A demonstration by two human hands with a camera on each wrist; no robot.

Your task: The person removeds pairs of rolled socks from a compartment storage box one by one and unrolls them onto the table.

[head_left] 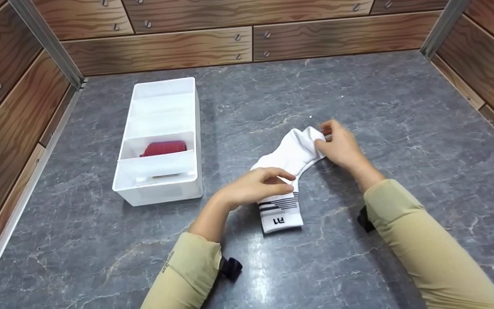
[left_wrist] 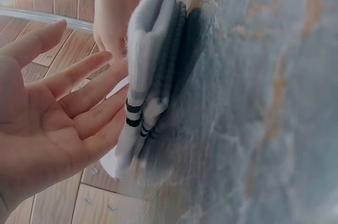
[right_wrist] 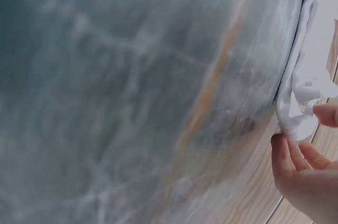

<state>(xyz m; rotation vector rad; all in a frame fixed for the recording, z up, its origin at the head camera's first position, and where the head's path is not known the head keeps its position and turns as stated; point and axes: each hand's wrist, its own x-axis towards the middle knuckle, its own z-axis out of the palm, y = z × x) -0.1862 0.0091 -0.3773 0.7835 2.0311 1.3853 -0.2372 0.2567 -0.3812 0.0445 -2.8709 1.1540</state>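
White socks (head_left: 292, 154) with black stripes and a dark logo at the cuff lie flat on the grey marbled surface, the toe end bent toward the right. In the left wrist view the socks (left_wrist: 148, 49) show edge-on as stacked layers. My left hand (head_left: 257, 185) is over their middle, fingers straight and palm facing sideways, fingertips right at the fabric. At the toe end, my right hand (head_left: 339, 143) pinches the fabric between thumb and fingers. The right wrist view shows the crumpled toe (right_wrist: 298, 113) between the thumb and fingertips (right_wrist: 280, 142).
A white divided box (head_left: 200, 171) stands to the left, with a dark red item (head_left: 165, 147) in one compartment and a pale flat item in the nearest one. Wood-patterned walls (head_left: 157, 53) close off the back and both sides.
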